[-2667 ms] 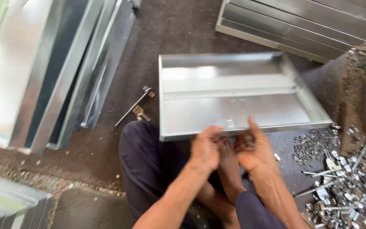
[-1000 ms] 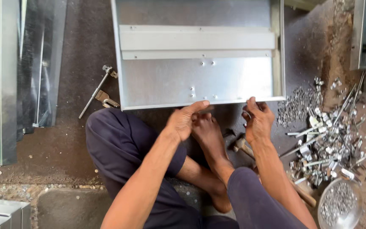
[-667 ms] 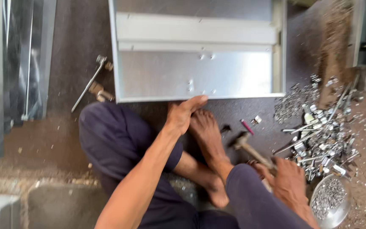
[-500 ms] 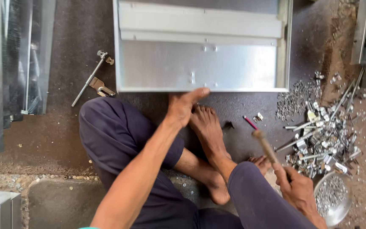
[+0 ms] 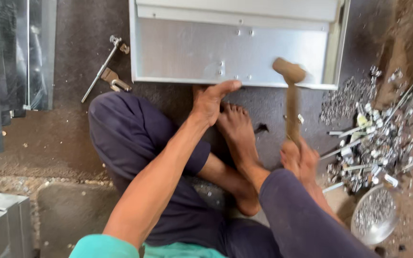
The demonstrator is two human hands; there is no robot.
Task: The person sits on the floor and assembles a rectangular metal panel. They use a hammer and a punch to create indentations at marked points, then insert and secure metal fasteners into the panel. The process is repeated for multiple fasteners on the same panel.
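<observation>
A shiny sheet-metal tray (image 5: pixel 182 52) with folded edges lies on the dark floor in front of me. My left hand (image 5: pixel 210 99) rests against its near edge, thumb stretched along the rim beside a few small rivets. My right hand (image 5: pixel 300 159) grips the handle of a wooden mallet (image 5: pixel 290 88), whose head hangs blurred over the tray's right part. My bare foot (image 5: pixel 237 134) lies between the two hands, just below the tray.
A pile of small metal fasteners and strips (image 5: pixel 374 134) lies at the right, with a round metal bowl (image 5: pixel 374 220) of small parts below it. A long bolt with a latch (image 5: pixel 106 69) lies left of the tray. Sheet-metal panels (image 5: pixel 13 71) lean at the left.
My right hand left the tray edge, dropped to the floor at the right, took up the mallet and swung it over the tray. The left hand stayed on the near edge.
</observation>
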